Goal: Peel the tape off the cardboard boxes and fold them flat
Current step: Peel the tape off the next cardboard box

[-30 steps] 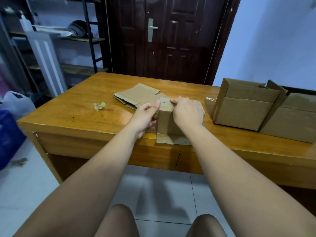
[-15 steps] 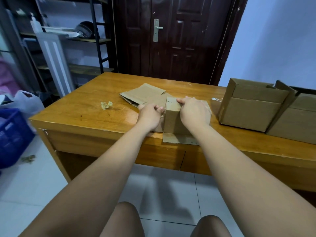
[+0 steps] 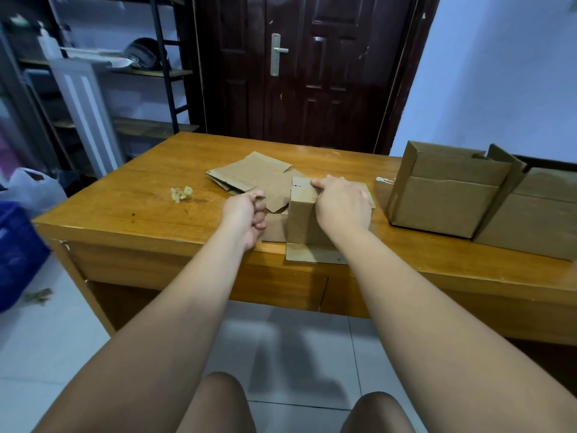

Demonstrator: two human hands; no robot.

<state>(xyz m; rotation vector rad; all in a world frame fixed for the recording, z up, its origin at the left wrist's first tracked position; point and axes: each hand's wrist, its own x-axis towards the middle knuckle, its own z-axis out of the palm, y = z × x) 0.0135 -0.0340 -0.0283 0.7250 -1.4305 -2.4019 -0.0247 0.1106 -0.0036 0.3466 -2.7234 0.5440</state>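
the small cardboard box (image 3: 301,218) stands at the near edge of the desk (image 3: 131,210), one bottom flap lying out over the rim; it looks light and stiff but easily creased, so it is best held by a top edge while the tape is pulled. the right hand (image 3: 342,204) lies over its top with fingers curled on the far edge, and the left hand (image 3: 246,215) just beside it is closed in a pinch, though i cannot tell whether tape is in it. flattened boxes (image 3: 253,176) lie behind, two upright boxes (image 3: 449,198) to the right.
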